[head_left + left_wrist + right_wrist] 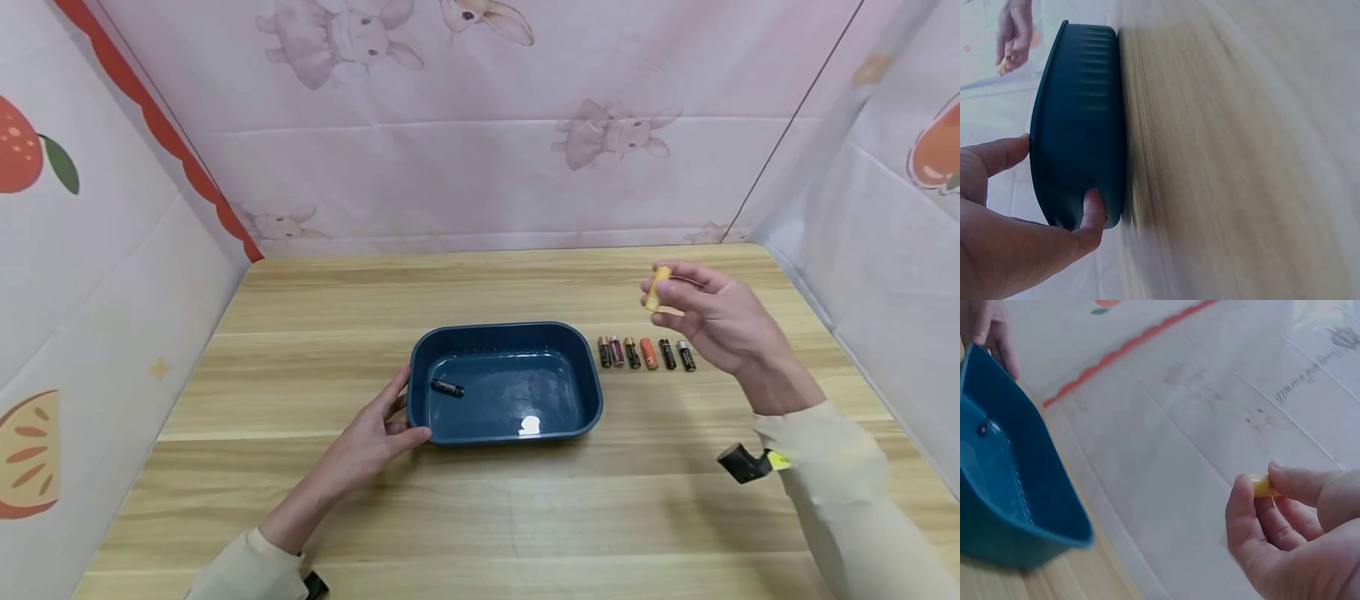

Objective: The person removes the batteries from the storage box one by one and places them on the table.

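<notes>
A dark blue plastic bin (504, 442) stands on the table, with one black battery (447, 388) lying inside near its left wall. My left hand (375, 429) grips the bin's left end, thumb at the near corner and fingers along the side; the left wrist view shows the digits against the outer wall (1079, 125). Raised above the table at the right, my right hand (712, 321) pinches a yellow battery (657, 288) between thumb and fingertips. In the right wrist view the yellow battery (1263, 485) is partly covered by the fingers.
To the right of the bin, several batteries lie side by side in a row, among them an orange battery (648, 353) and a black battery (667, 354). Printed cloth walls (465, 183) border the wooden table (315, 292) at the back and both sides.
</notes>
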Motion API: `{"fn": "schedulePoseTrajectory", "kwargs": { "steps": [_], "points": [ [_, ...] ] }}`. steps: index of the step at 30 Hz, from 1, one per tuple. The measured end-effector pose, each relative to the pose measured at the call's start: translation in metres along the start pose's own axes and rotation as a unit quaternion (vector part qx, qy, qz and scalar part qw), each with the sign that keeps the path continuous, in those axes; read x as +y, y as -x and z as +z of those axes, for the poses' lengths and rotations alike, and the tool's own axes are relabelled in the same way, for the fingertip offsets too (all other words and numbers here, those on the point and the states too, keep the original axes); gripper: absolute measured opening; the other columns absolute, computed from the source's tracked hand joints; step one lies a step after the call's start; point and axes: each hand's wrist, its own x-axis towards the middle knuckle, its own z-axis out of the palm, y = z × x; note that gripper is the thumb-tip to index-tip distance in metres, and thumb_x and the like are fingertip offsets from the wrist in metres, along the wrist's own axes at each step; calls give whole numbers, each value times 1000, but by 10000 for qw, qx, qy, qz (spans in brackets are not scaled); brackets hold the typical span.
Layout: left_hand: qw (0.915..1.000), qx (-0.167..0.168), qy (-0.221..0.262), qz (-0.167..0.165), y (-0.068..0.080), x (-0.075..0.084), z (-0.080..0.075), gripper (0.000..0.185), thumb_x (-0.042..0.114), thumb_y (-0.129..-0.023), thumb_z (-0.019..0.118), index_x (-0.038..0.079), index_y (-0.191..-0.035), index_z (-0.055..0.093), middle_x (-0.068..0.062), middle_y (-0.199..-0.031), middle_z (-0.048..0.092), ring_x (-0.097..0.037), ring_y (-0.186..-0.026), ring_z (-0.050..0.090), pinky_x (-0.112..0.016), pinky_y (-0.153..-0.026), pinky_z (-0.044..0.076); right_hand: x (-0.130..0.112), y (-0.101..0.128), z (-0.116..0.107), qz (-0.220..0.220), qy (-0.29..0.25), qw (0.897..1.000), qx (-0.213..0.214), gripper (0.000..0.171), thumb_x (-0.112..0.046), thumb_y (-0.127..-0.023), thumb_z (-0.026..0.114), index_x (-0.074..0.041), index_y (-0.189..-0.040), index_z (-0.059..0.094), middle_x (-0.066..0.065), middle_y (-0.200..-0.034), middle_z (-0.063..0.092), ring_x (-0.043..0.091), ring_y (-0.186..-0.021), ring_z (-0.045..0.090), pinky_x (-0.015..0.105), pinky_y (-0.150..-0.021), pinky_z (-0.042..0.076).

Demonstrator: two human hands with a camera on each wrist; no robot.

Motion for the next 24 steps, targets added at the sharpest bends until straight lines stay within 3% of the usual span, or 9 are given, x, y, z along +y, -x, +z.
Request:
{"fn": "schedulePoseTrajectory", "kwargs": {
  "steps": [6, 10, 15, 20, 24],
  "points": [
    [9999, 28, -117, -9, 0, 1, -1, 90, 4, -100, 67, 13, -167, 7, -27, -166, 23, -43, -132, 55, -38, -99, 54, -10, 13, -31, -207, -261, 9994, 107, 26, 12, -103, 49, 4, -113, 72, 15, -105, 74, 23, -97, 71, 32, -83, 61],
    [10000, 9, -98, 1, 0, 0, -1, 91, 4, -100, 67, 14, -167, 7, -26, -166, 23, -43, -132, 55, -39, -100, 53, -10, 20, -54, -174, 99, 9989, 416, 27, 13, -102, 50, 6, -112, 74, 15, -103, 75, 23, -94, 72, 30, -84, 60],
    [10000, -30, -62, 39, 0, 0, -1, 90, 3, -101, 66, 14, -167, 6, -28, -166, 21, -44, -134, 53, -39, -101, 53, -1, 30, -81, 319, 630, 9920, 1042, 21, 10, -102, 55, 5, -104, 75, 12, -102, 72, 21, -93, 72, 28, -86, 59],
    [10000, 0, -64, -16, -1, -1, 0, 91, 3, -100, 66, 15, -168, 7, -26, -166, 22, -43, -135, 53, -38, -100, 53, 8, 38, -103, 924, 933, 9779, 1626, 16, 4, -101, 62, 0, -96, 77, 6, -100, 68, 18, -89, 71, 27, -87, 59],
    [10000, -9, -76, 21, -1, -2, -1, 90, 3, -101, 66, 14, -167, 6, -27, -166, 21, -44, -135, 52, -39, -100, 53, 15, 40, -115, 1457, 1845, 9522, 1950, 11, -5, -101, 66, -9, -98, 77, -5, -96, 68, 12, -86, 72, 21, -85, 57]
  ]
}}
